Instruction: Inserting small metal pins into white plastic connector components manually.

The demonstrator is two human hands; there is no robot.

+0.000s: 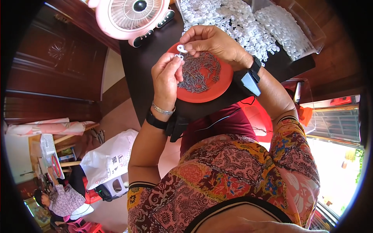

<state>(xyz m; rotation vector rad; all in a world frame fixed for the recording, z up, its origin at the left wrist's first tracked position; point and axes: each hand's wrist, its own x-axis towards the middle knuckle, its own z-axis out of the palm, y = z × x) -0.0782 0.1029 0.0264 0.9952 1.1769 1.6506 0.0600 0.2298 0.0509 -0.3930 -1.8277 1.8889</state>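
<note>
Over the red plate (pixel 223 87), both of my hands meet at its far left rim. My left hand (pixel 166 75) pinches a small white plastic ring piece (pixel 178 56) between thumb and fingertips. Just above it, a white plastic hook (pixel 181 48) is pinched by my right hand (pixel 217 43). A thin grey shank shows between the two white pieces; I cannot tell how they join. Many loose grey metal screws or pins (pixel 194 77) lie spread in the plate below my fingers.
A large heap of white plastic pieces (pixel 237 23) covers the dark table's far side. Right of it stands a clear plastic box (pixel 318 40) of similar pieces. A pink fan (pixel 112 19) is at far left. Another person (pixel 68 200) sits at lower left, beyond a white plastic bag (pixel 105 157).
</note>
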